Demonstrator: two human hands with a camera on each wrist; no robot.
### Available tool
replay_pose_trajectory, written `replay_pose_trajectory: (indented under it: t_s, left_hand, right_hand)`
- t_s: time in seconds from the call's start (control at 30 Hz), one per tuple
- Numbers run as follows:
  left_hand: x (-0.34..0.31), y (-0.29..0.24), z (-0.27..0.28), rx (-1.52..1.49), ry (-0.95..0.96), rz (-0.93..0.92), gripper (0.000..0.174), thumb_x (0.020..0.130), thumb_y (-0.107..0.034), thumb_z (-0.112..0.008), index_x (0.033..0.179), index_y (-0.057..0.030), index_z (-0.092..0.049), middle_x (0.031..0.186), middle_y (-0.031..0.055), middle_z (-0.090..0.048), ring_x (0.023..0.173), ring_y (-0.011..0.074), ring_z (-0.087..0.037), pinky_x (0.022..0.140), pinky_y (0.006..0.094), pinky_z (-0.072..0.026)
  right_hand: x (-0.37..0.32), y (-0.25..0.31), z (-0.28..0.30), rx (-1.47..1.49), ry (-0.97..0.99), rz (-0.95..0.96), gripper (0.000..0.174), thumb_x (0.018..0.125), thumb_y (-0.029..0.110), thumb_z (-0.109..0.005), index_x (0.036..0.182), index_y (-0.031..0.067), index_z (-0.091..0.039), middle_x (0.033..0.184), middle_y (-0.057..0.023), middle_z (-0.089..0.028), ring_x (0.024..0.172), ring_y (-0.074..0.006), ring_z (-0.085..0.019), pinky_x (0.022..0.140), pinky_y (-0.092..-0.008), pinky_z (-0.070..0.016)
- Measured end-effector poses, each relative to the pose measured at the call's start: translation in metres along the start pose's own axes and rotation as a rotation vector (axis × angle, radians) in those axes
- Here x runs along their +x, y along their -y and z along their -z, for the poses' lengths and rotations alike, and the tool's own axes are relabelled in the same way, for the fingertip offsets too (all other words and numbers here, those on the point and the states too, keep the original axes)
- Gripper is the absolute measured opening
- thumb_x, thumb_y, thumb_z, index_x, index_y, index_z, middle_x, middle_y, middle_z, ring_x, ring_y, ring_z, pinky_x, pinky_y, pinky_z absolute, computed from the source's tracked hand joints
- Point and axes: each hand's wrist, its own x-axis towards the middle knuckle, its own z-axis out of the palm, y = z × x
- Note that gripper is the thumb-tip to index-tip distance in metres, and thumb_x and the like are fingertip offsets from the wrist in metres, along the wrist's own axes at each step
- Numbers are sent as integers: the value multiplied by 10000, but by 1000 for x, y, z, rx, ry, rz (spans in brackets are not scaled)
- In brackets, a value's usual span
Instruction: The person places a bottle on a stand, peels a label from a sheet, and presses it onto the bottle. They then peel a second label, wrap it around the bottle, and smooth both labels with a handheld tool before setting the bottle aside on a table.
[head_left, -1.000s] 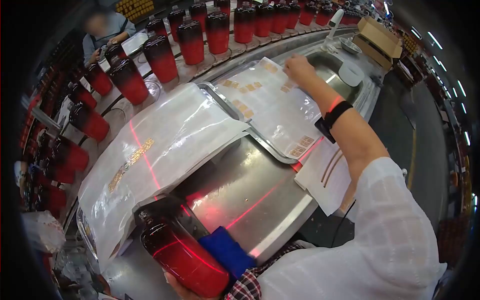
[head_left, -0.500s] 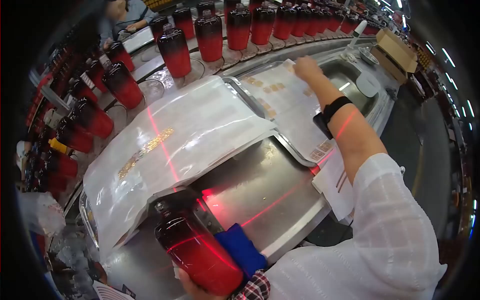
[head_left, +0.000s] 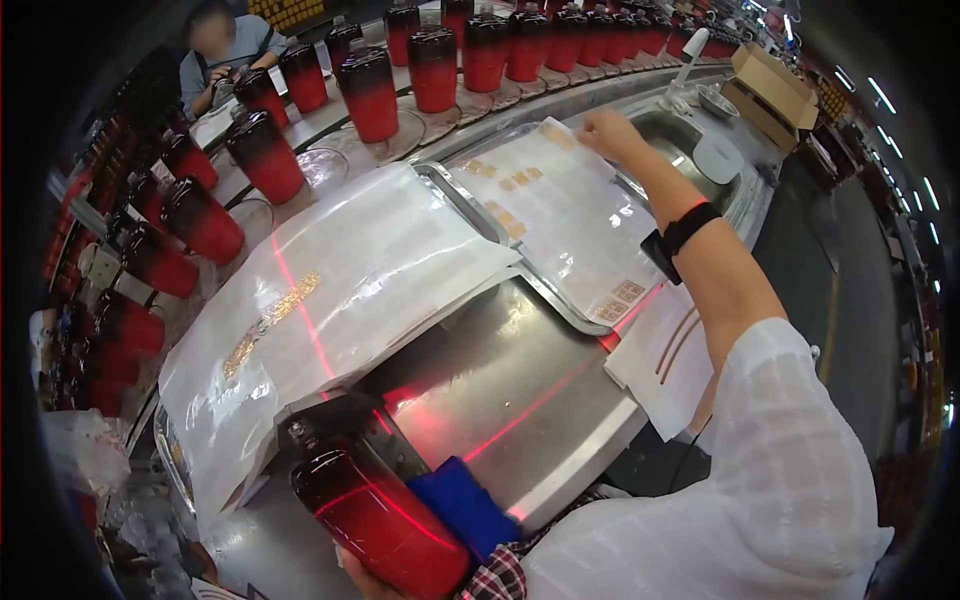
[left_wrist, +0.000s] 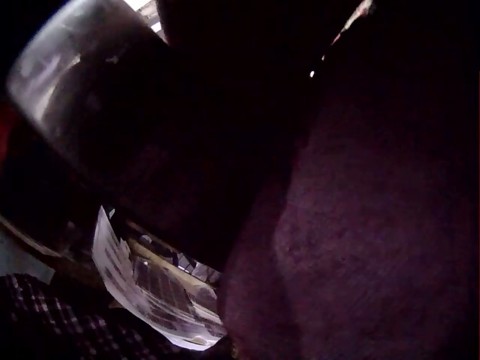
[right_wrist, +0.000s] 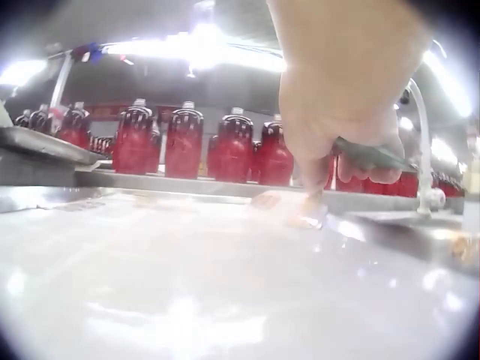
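Note:
A glossy bottle [head_left: 385, 510], black fading to red, lies tilted at the front in the head view, its neck to the upper left. My left hand [head_left: 362, 578] grips its underside, mostly hidden by it. The left wrist view is too dark to read well. At the far corner of a clear sheet with gold decals [head_left: 590, 235], my right hand [head_left: 612, 138] reaches down. In the right wrist view this hand [right_wrist: 341, 97] has its fingers curled round a dark green object [right_wrist: 371, 155], with thumb and index finger down at a gold decal [right_wrist: 304, 222].
A white sheet with a gold strip [head_left: 350, 240] covers the left tray. A blue cloth [head_left: 465, 508] lies beside the bottle on the metal surface [head_left: 500, 370]. Behind stand rows of red bottles [head_left: 435, 75] and a seated person [head_left: 235, 50]. A sink [head_left: 670, 140] and carton [head_left: 770, 95] are at the right.
The head view swung and came partly back. My right hand stays at the sheet's far corner, and my left hand still holds the bottle.

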Motion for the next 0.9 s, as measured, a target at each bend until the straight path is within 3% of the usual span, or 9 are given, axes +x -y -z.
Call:
replay_pose_trajectory:
  t_s: [0.07, 0.13, 0.2, 0.27, 0.4, 0.5, 0.57, 0.7, 0.9]
  left_hand:
    - [5, -9, -3, 21, 0, -10, 1069, 764, -176, -809, 1559, -146, -95, 1578, 169, -224, 1389, 335, -354, 1151, 505, -311]
    - [35, -45, -17, -766, -318, 583, 1076, 755, -220, -819, 1556, -133, -107, 1566, 175, -253, 1373, 347, -378, 1150, 493, -315]
    - [42, -53, -20, -990, -382, 744, 1085, 745, -250, -826, 1554, -119, -115, 1546, 184, -290, 1359, 352, -399, 1144, 484, -322]
    - [29, -36, -18, -636, -211, 496, 1093, 736, -266, -830, 1553, -104, -122, 1517, 196, -334, 1345, 350, -417, 1135, 477, -333]
    - [21, -36, -12, 36, 54, 104, 1128, 711, -276, -844, 1546, -53, -120, 1467, 221, -404, 1315, 345, -455, 1112, 467, -362]
    - [48, -54, -14, 197, 155, 44, 1187, 678, -246, -871, 1528, 30, -89, 1444, 236, -421, 1285, 344, -492, 1079, 462, -399]
    - [44, -45, -14, 75, 183, 98, 1228, 656, -239, -891, 1511, 85, -72, 1423, 241, -442, 1257, 346, -522, 1054, 451, -425]
    - [54, -59, -12, 325, 163, -14, 1247, 642, -307, -912, 1500, 115, -111, 1336, 259, -525, 1189, 359, -577, 1030, 431, -442]
    - [69, -88, -2, 652, 196, -210, 1183, 657, -352, -895, 1465, 157, -195, 1340, 292, -510, 1167, 399, -581, 1008, 431, -450]
  right_hand:
    - [14, 50, 23, 311, 148, 19, 288, 822, 323, -683, 864, 38, -696, 771, -174, -648, 724, -310, -640, 699, -402, -504]
    - [22, 92, 17, 570, 261, -63, 309, 831, 342, -683, 874, 35, -684, 751, -163, -642, 683, -283, -611, 680, -405, -496]
    - [30, 120, 2, 639, 339, -117, 320, 835, 356, -685, 886, 40, -678, 759, -151, -653, 656, -262, -586, 664, -410, -488]
    - [48, 120, -59, 244, 254, 194, 270, 819, 320, -684, 892, 60, -697, 850, -137, -693, 661, -302, -614, 661, -433, -493]
    - [38, 118, -126, -106, 208, 81, 223, 780, 267, -653, 873, 77, -724, 1052, -179, -678, 1058, -368, -579, 880, -476, -491]
    - [40, 125, -99, -168, 192, 222, 167, 795, 210, -644, 842, 64, -710, 908, -176, -635, 1000, -351, -577, 872, -470, -485]
    - [25, 141, -50, -60, 95, 394, 194, 814, 202, -684, 876, 19, -704, 1026, -188, -629, 1012, -361, -598, 872, -440, -504]
    - [-31, 191, 41, 308, -44, 591, 149, 858, 122, -677, 851, -9, -606, 940, -128, -595, 908, -294, -584, 770, -352, -476]
    - [-125, 272, 146, 754, 161, 782, 145, 879, 98, -669, 827, 9, -567, 1031, -103, -611, 776, -156, -558, 705, -301, -461]
